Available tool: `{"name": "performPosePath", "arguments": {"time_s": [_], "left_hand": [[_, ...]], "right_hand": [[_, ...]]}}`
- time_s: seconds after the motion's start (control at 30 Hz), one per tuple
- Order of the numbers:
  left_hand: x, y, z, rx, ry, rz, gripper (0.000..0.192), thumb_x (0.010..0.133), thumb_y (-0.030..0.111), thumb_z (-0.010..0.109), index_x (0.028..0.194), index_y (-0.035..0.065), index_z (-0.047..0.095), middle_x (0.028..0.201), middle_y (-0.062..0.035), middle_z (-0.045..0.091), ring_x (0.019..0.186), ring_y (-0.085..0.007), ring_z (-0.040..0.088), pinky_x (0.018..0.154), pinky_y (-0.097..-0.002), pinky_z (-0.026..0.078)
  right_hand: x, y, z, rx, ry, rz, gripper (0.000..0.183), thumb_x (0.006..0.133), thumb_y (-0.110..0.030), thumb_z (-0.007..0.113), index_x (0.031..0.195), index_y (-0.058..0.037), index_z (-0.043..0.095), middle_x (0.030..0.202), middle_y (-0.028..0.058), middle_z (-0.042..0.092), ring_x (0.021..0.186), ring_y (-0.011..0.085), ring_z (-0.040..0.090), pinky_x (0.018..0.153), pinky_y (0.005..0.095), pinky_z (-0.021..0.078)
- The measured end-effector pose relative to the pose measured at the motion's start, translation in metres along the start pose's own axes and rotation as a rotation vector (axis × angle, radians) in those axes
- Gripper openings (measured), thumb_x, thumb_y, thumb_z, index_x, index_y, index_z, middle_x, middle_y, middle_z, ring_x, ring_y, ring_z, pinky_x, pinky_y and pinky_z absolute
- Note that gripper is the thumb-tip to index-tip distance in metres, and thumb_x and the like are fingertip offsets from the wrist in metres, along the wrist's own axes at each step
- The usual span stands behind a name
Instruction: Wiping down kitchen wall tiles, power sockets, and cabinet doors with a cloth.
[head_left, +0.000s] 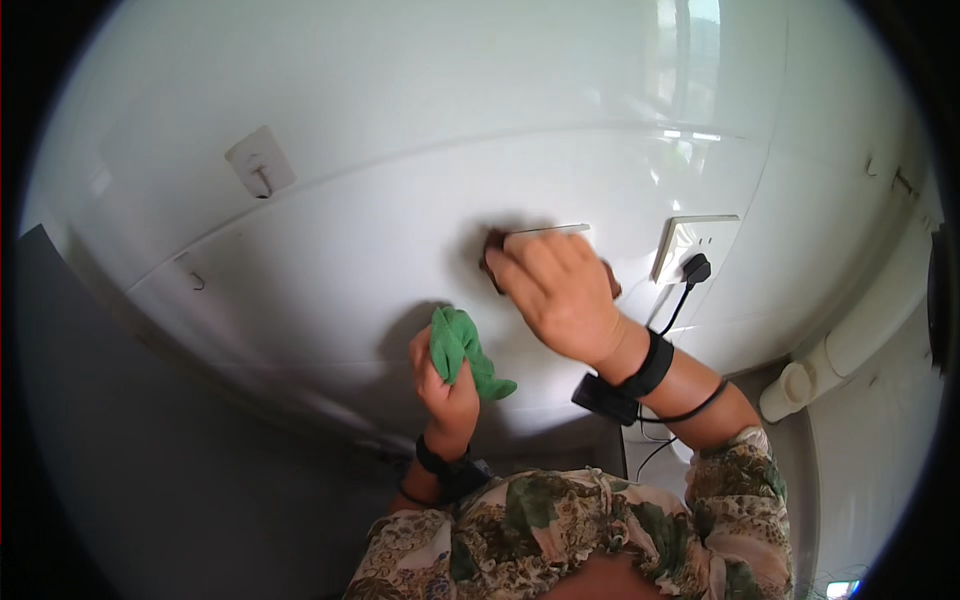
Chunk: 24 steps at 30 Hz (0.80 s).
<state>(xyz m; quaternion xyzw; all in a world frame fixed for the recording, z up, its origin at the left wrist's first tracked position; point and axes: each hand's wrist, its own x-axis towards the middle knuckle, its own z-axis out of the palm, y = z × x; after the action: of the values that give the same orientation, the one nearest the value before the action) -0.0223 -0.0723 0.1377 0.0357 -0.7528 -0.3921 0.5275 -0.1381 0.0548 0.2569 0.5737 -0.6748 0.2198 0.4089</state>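
Note:
My right hand (559, 296) grips a dark brown cloth (492, 262) and presses it to the white tiled wall (360, 247). Parts of the cloth stick out on both sides of the hand. Behind the fingers is a white wall plate (576, 227); only its top edge shows, so its kind is hidden. Lower and to the left, my left hand (439, 382) holds a crumpled green cloth (459, 341) in its fist, with one end hanging to the right. Whether this cloth touches the wall is unclear.
A wall socket (686, 232) with a black plug (697, 268) sits right of my right hand, its cord running down behind my wrist. Adhesive hooks (261, 161) are on the wall at left. A white pipe (832, 360) stands at right, and a dark panel (150, 435) fills the lower left.

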Motion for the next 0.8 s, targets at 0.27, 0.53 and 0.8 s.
{"name": "performPosePath", "arguments": {"time_s": [0.27, 0.53, 0.8], "left_hand": [[0.013, 0.002, 0.003, -0.089, 0.056, -0.040, 0.032, 0.078, -0.009, 0.052, 0.109, -0.0026, 0.057, 0.111, -0.0161, 0.056, 0.098, -0.0301, 0.054, 0.085, -0.0361, 0.044], [0.060, 0.027, 0.007, 0.136, -0.007, 0.285, 0.033, 0.074, -0.006, 0.054, 0.107, -0.0025, 0.059, 0.110, -0.0160, 0.057, 0.097, -0.0321, 0.052, 0.086, -0.0396, 0.041], [0.095, 0.046, 0.026, 0.358, -0.045, 0.489, 0.028, 0.072, -0.003, 0.056, 0.100, -0.0025, 0.059, 0.106, -0.0131, 0.057, 0.097, -0.0329, 0.050, 0.086, -0.0403, 0.040]], "right_hand": [[-0.036, -0.007, 0.017, -0.071, -0.050, -0.130, 0.031, 0.067, -0.012, 0.058, 0.097, -0.0024, 0.062, 0.097, 0.0065, 0.054, 0.082, 0.0184, 0.052, 0.069, 0.0300, 0.0419], [-0.096, -0.018, -0.022, 0.064, -0.170, -0.067, 0.026, 0.071, -0.012, 0.056, 0.095, -0.0037, 0.061, 0.089, 0.0041, 0.052, 0.078, 0.0168, 0.050, 0.066, 0.0280, 0.0400], [-0.166, -0.030, -0.058, 0.140, -0.068, 0.405, 0.036, 0.061, 0.002, 0.065, 0.096, -0.0051, 0.062, 0.088, 0.0065, 0.056, 0.076, 0.0251, 0.055, 0.066, 0.0341, 0.0443]]}}
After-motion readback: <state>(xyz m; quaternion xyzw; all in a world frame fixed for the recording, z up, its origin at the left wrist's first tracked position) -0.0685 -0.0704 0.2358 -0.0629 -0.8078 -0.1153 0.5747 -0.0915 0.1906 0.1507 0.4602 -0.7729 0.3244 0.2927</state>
